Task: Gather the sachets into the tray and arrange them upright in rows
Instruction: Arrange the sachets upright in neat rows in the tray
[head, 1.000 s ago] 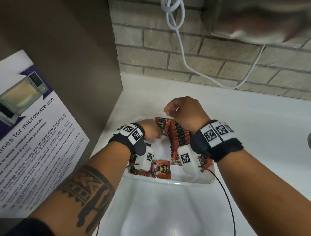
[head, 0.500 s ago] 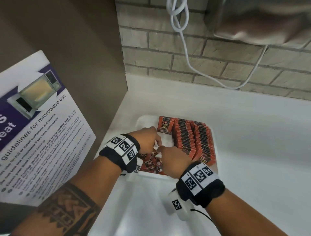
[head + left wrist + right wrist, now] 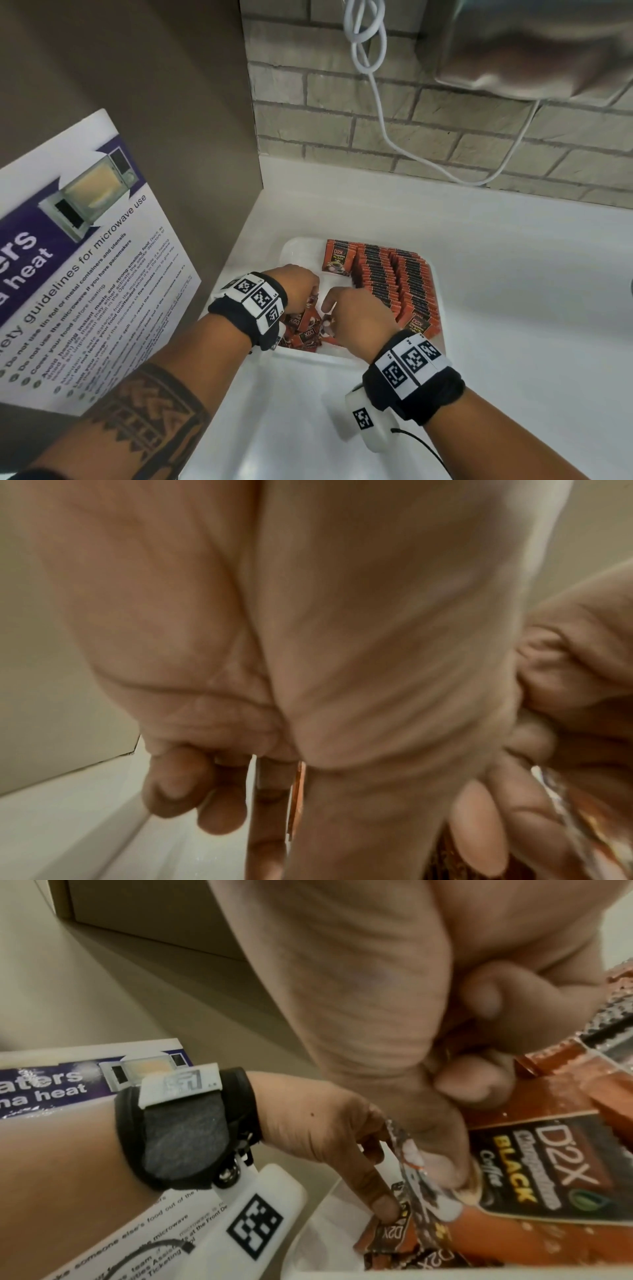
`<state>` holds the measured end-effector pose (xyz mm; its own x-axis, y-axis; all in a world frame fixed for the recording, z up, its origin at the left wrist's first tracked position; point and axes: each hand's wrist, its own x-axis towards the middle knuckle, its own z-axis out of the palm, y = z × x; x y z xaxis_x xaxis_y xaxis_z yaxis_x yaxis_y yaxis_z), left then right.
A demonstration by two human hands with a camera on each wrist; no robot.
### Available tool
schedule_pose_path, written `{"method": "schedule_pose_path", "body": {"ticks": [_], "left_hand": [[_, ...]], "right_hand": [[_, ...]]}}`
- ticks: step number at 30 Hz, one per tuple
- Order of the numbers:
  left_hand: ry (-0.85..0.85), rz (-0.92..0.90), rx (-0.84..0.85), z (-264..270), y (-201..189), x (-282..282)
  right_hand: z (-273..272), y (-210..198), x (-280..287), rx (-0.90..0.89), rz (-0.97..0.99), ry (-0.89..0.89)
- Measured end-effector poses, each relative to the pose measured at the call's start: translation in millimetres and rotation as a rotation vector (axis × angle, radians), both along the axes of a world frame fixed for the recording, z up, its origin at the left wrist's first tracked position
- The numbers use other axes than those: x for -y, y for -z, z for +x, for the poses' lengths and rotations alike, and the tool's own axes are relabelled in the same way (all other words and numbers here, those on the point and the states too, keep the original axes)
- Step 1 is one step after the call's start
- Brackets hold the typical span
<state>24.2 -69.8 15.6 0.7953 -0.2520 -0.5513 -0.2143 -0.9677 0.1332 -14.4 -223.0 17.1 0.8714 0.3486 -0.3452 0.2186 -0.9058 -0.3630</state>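
Note:
A white tray (image 3: 298,248) sits in the worktop corner. Orange sachets (image 3: 394,281) stand upright in rows along its right side, and one sachet (image 3: 337,257) leans at the far end. Several loose sachets (image 3: 306,334) lie jumbled in the near left corner. My left hand (image 3: 305,291) reaches down into that pile and pinches a sachet (image 3: 298,791) edge-on between curled fingers. My right hand (image 3: 342,308) is beside it, fingers curled. Its thumb presses an upright sachet (image 3: 407,1153) toward the left hand (image 3: 325,1123). A flat sachet (image 3: 548,1172) lies under the right hand.
A brown panel with a microwave poster (image 3: 85,257) closes the left side. A brick wall with a hanging white cable (image 3: 376,102) stands behind the tray. The white worktop (image 3: 513,274) runs off to the right. A blurred grey object (image 3: 531,51) overhangs the top right.
Both hands have left the far end of the rows and come down to the loose pile in the tray's near left corner. The upright rows are now uncovered.

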Motion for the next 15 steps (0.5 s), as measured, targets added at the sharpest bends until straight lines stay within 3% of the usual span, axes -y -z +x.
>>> {"method": "schedule_pose_path", "body": {"ticks": [10, 15], "left_hand": [[-0.009, -0.047, 0.010, 4.4, -1.2, -5.6], [-0.014, -0.069, 0.005, 8.3, -8.1, -10.9]], "right_hand": [[0.7, 10.2, -0.6, 0.012, 0.199, 0.152], [4.3, 11.3, -8.9, -0.070, 0.320, 0.205]]}}
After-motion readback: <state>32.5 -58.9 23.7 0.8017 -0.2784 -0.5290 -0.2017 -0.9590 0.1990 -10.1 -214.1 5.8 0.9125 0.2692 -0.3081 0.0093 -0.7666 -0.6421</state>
